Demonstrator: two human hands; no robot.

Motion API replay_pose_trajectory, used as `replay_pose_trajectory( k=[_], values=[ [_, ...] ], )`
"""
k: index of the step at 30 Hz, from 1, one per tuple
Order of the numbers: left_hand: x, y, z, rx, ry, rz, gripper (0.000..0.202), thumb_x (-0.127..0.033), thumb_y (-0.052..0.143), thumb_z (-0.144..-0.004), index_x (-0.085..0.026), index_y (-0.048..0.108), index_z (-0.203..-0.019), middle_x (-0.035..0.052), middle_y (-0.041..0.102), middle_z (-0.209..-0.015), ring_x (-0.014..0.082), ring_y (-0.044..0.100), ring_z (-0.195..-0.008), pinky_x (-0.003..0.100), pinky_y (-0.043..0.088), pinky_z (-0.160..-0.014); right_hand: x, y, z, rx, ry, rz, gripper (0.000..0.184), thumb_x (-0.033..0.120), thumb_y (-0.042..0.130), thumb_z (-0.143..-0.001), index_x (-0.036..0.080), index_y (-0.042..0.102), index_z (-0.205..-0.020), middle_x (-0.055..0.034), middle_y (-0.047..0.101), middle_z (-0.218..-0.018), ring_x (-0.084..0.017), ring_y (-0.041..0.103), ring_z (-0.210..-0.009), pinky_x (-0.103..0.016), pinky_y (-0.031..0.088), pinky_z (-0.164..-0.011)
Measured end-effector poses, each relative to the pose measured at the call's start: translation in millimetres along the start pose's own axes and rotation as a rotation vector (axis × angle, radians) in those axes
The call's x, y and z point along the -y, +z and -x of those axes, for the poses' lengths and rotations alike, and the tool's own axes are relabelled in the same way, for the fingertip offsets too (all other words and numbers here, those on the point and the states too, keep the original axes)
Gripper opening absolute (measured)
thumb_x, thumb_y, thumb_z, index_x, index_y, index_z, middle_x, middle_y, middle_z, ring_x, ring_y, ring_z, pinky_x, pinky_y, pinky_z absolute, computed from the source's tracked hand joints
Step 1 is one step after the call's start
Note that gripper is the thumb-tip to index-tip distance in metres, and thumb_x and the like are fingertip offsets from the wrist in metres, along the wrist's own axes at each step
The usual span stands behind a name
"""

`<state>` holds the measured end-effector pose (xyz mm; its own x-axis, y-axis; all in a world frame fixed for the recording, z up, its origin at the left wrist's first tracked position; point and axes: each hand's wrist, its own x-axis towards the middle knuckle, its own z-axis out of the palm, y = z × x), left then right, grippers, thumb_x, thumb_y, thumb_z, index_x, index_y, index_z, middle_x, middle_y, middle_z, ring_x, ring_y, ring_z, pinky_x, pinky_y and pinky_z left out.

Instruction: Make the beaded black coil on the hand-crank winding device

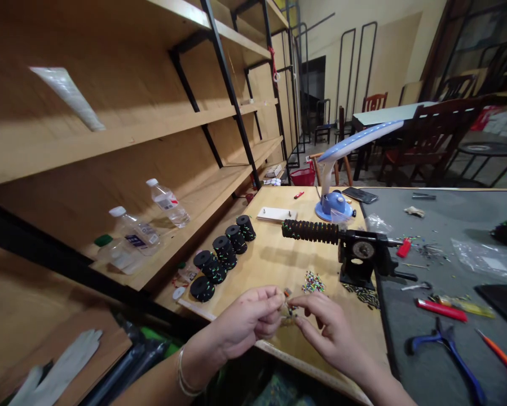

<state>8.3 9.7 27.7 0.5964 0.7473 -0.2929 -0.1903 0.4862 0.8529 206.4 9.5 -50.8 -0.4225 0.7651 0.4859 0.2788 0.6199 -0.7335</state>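
My left hand [253, 318] is pinched closed, thumb against forefinger, over the table's front edge. What it grips is too small to make out; tiny orange and dark bits [291, 309] show beside its fingertips. My right hand [327, 324] reaches in from the right, its forefinger and thumb apart around these bits. Just beyond the hands lies a heap of small multicoloured pieces [313, 282]. Behind it stands a black hand-cranked device [358, 254], with a black ribbed roll [310, 231] dotted with coloured specks on its shaft.
Black spools [223, 252] line the table's left side. A blue desk lamp [334, 204] stands at the back. On the grey mat [405, 327] lie blue-handled pliers [448, 347], a red tool [441, 309] and an orange pen-like tool [505, 358]. Bottles [168, 203] stand on the left shelf.
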Motion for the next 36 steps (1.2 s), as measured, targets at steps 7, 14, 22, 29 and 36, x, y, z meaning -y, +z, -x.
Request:
replay_pose_trajectory(
  k=[7,14,22,29,36],
  values=[
    [-0.4,-1.1,-0.3,-0.024,-0.028,0.011,0.045,-0.040,0.063,-0.082,-0.012,0.028,-0.078,-0.0059,0.018,-0.058,0.0011,0.013,-0.045,0.018,0.007,-0.046,4.3,11.3,-8.5,-0.032,0.062,-0.201,0.009,0.013,0.046,-0.086,0.014,0.055,-0.084,-0.0029,0.060,-0.084,-0.009,0.052,-0.071,-0.021,0.040,-0.064],
    [-1.3,-4.0,-3.0,-0.033,-0.034,0.038,0.047,-0.040,0.067,-0.079,-0.012,0.029,-0.080,-0.0066,0.019,-0.057,0.0006,0.014,-0.045,0.017,0.007,-0.046,6.0,9.5,-6.8,0.033,0.176,-0.297,0.019,0.019,0.044,-0.090,0.014,0.059,-0.099,-0.0031,0.062,-0.088,-0.008,0.052,-0.064,-0.020,0.041,-0.061],
    [1.2,-5.1,-3.0,-0.032,-0.036,0.044,0.044,-0.038,0.066,-0.081,-0.012,0.030,-0.080,-0.0064,0.018,-0.057,0.0008,0.014,-0.045,0.017,0.007,-0.046,10.2,16.8,-6.0,0.029,0.291,-0.470,0.023,0.031,0.045,-0.092,0.010,0.054,-0.088,-0.0064,0.060,-0.074,-0.009,0.049,-0.060,-0.020,0.041,-0.056],
    [-0.5,-2.4,-3.1,-0.037,-0.045,0.039,0.048,-0.041,0.068,-0.078,-0.012,0.029,-0.080,-0.0067,0.017,-0.057,0.0008,0.014,-0.045,0.017,0.006,-0.046,13.0,13.1,-6.0,0.002,0.296,-0.391,0.023,0.031,0.045,-0.089,0.010,0.051,-0.080,-0.0040,0.051,-0.065,-0.010,0.043,-0.058,-0.022,0.036,-0.055],
    [0.2,-2.2,-1.1,0.018,-0.024,0.061,0.046,-0.039,0.066,-0.080,-0.012,0.028,-0.077,-0.0060,0.017,-0.057,0.0007,0.014,-0.045,0.017,0.007,-0.045,5.1,13.2,-2.3,-0.015,0.243,-0.318,0.026,0.032,0.041,-0.092,0.010,0.049,-0.080,-0.0038,0.048,-0.068,-0.010,0.042,-0.060,-0.022,0.035,-0.056]
  ],
)
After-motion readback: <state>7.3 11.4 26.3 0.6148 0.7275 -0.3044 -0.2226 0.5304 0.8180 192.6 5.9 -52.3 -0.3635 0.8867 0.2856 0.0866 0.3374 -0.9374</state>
